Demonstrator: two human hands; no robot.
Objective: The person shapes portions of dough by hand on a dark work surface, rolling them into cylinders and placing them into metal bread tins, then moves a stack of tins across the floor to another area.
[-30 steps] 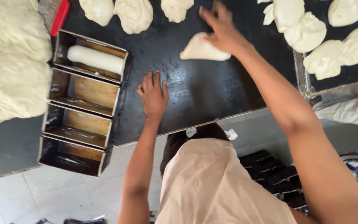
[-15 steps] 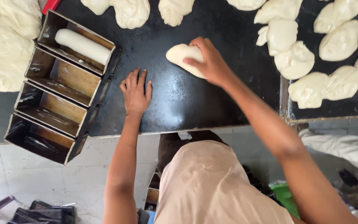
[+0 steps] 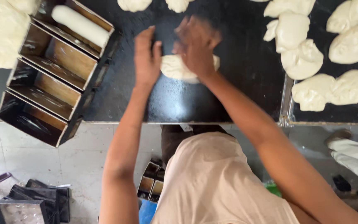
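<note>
A flattened piece of pale dough (image 3: 174, 68) lies on the black worktop (image 3: 195, 103) in front of me. My right hand (image 3: 196, 45) presses down on top of it, blurred by motion. My left hand (image 3: 147, 56) stands against the dough's left edge with its fingers straight and together. To the left sits a joined set of metal loaf tins (image 3: 50, 79); the far tin holds a rolled log of dough (image 3: 81, 25), and the nearer tins look empty.
Several dough pieces (image 3: 303, 58) lie at the right on the worktop and on a second black tray (image 3: 353, 112). A big mass of dough (image 3: 1, 29) sits far left. More tins (image 3: 30, 203) rest on the floor. Another person's leg (image 3: 353, 151) is at the right.
My right hand dragged the dough piece toward me to the middle of the worktop. My left hand lifted off the surface and came against the dough's left side.
</note>
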